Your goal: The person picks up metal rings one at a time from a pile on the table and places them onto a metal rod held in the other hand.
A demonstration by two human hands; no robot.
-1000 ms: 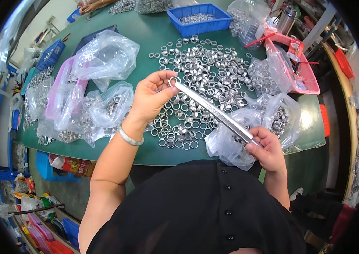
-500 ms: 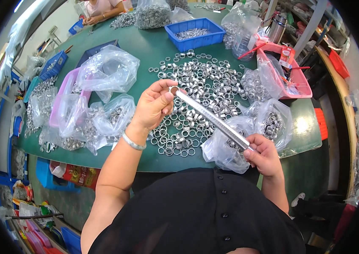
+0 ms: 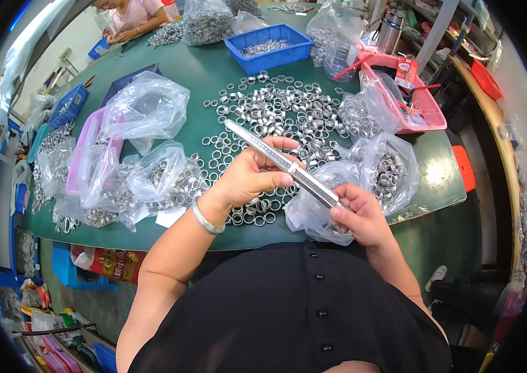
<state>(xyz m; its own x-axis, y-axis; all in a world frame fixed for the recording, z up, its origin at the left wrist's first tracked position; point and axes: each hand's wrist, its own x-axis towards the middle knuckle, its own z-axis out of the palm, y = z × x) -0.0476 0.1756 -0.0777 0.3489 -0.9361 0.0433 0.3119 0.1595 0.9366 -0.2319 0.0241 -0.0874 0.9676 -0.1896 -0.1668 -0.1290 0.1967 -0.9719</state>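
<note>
My right hand (image 3: 363, 219) is closed round the thick end of a tapered metal ring mandrel (image 3: 257, 142) with marks along it. The mandrel slants up to the left, its thin tip pointing away from me. A silver ring (image 3: 293, 168) sits around the mandrel's thicker half. My left hand (image 3: 248, 179), a bangle on its wrist, pinches that ring between thumb and fingers; the fingers partly hide it. Beneath and beyond both hands, many loose silver rings (image 3: 270, 107) lie spread on the green table (image 3: 204, 78).
Clear bags of rings (image 3: 388, 168) lie right of the pile, and more bags (image 3: 158, 171) lie left by a purple tray (image 3: 77, 165). A blue bin (image 3: 268, 56) and a pink basket (image 3: 425, 115) stand farther back. Another person (image 3: 136, 18) sits at the far left.
The ring has gone from the mandrel's thin tip down along its shaft, and my left hand has come nearer my right. The whole view has shifted slightly.
</note>
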